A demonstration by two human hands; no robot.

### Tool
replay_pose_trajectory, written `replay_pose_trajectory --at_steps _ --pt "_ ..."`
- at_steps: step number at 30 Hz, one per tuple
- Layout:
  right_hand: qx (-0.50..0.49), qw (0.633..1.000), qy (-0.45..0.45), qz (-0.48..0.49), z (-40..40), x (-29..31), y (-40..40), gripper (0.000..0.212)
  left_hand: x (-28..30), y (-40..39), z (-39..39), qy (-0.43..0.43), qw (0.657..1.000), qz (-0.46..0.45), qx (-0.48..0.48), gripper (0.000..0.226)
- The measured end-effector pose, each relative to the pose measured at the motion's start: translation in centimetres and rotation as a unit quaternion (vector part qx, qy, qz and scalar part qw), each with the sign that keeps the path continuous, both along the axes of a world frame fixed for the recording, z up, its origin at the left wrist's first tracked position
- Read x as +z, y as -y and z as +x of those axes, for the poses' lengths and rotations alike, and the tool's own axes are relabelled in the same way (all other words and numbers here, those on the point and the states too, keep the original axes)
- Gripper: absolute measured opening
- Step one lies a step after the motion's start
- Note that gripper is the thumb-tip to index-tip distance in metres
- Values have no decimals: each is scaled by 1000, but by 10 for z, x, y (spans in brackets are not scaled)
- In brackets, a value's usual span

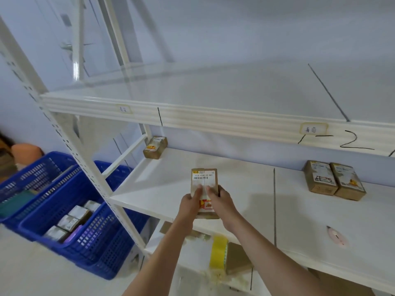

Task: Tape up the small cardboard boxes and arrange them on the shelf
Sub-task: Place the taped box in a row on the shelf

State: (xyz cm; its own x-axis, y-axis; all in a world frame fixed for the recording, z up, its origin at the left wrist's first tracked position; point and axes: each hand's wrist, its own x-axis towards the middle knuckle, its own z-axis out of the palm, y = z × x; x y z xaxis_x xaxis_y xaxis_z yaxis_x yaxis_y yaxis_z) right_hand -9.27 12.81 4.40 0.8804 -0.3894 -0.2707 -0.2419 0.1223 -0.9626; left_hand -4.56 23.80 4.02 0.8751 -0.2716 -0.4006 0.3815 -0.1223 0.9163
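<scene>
Holding one small box between both hands, over the middle shelf.
Your left hand and right hand grip its near end, fingers curled onto its top face.

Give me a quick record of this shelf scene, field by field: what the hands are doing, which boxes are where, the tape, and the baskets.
held box: small cardboard box, over the middle shelf
left hand: grips the box's left side
right hand: grips its right side
far-left box: alone at the shelf's back left corner
pair of boxes: side by side, touching, at the right
yellow tape roll: on the lower shelf
blue baskets: on the floor at left, nearest holds more boxes
</scene>
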Motion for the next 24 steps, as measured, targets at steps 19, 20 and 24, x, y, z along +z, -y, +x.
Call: replay_pose_trajectory --at_steps 19,20,24 --pt "-115 983 -135 -38 176 -44 -106 35 -49 -95 185 -49 995 27 -84 47" --pt "-125 980 -148 -41 182 -46 -110 38 -51 -102 192 -39 994 21 -102 50" --pt "-151 967 -198 -53 199 -61 -119 44 -71 -127 212 94 969 89 -210 59"
